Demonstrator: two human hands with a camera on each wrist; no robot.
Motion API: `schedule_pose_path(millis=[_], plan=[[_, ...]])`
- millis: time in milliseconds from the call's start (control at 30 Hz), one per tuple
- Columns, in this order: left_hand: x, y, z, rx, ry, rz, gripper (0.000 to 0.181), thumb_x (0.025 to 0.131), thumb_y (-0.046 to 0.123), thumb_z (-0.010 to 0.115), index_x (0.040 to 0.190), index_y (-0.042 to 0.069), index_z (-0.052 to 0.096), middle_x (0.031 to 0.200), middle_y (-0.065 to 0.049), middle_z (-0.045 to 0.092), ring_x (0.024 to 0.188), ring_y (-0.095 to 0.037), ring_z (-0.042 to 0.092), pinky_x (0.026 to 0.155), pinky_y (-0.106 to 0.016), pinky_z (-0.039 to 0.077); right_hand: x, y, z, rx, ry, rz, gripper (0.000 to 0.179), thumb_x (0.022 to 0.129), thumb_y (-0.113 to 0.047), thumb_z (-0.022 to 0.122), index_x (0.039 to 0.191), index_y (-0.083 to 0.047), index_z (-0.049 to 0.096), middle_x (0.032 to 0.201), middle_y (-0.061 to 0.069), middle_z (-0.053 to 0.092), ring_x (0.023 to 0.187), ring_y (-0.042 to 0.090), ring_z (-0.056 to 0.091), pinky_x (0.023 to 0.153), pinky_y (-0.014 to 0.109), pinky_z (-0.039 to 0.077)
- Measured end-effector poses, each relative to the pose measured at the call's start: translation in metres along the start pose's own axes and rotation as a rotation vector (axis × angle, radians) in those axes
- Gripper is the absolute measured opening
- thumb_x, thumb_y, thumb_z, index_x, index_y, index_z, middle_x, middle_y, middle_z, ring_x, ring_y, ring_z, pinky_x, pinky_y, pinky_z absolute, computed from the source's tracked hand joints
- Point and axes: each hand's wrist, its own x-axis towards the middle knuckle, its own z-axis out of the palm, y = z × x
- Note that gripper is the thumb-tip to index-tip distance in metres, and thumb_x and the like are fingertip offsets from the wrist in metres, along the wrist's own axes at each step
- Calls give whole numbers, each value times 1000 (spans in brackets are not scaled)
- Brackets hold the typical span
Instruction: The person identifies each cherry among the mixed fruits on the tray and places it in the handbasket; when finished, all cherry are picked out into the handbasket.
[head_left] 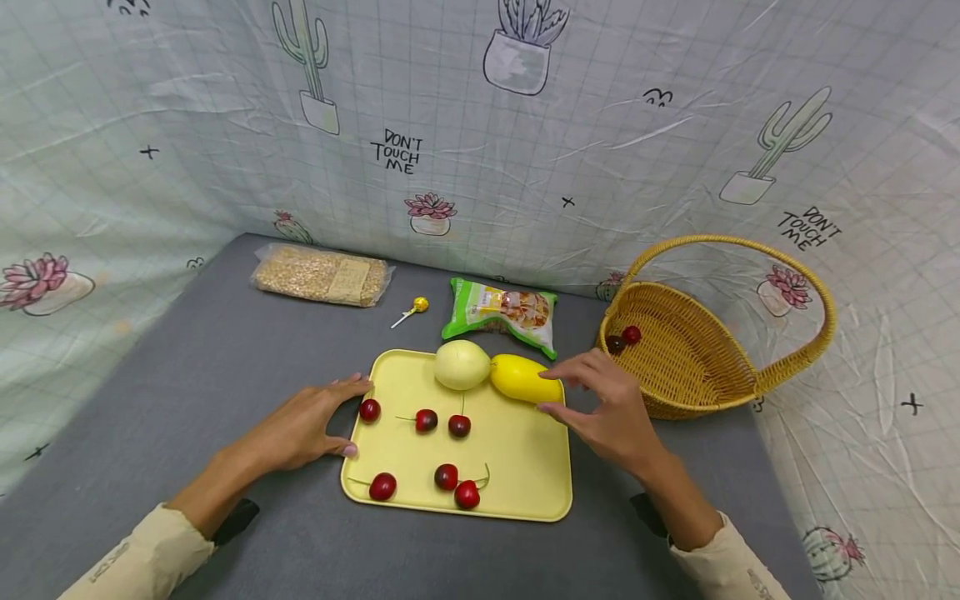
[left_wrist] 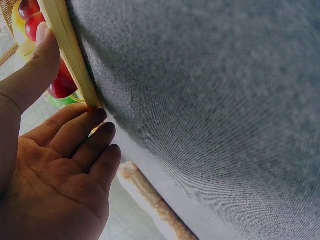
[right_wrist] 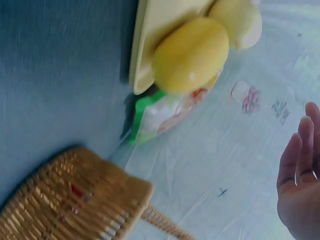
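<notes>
My left hand [head_left: 303, 427] rests at the left rim of a pale yellow tray [head_left: 517, 475]. In the left wrist view its thumb lies over the rim and its fingertips touch the edge. Beside the yellow oval fruit [head_left: 517, 377], my right hand [head_left: 607, 408] has thumb and fingers spread around its right end. The right wrist view shows that hand [right_wrist: 305, 185] apart from the fruit, nothing held. A pale round fruit [head_left: 461, 365] sits against the yellow one at the tray's back. Several dark red cherries lie on the tray, one cherry [head_left: 370, 410] close to my left fingers.
A wicker basket [head_left: 675, 350] with a tall handle stands at the right, holding two cherries [head_left: 631, 335]. Behind the tray lie a green snack bag [head_left: 506, 312], a yellow lollipop [head_left: 420, 305] and a clear bag of grains [head_left: 318, 273]. A printed cloth hangs behind.
</notes>
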Motion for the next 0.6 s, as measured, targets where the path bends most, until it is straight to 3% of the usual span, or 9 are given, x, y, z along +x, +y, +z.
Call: schedule_pose_path(millis=[400, 600], plan=[[-1, -2, 1, -2, 1, 9, 89, 79, 24, 95, 155, 3, 53, 159, -29, 50, 146, -49, 51, 114, -67, 45, -17, -26, 31, 97, -217, -73, 40, 76, -20, 98, 112, -20, 80, 105, -8, 75, 88, 10, 63, 76, 20, 55], [0, -2, 1, 2, 3, 9, 89, 79, 25, 94, 155, 3, 53, 160, -30, 49, 146, -49, 51, 113, -68, 45, -25, -37, 46, 88, -341, -77, 37, 78, -24, 97, 111, -21, 80, 102, -7, 75, 90, 11, 66, 79, 19, 55]])
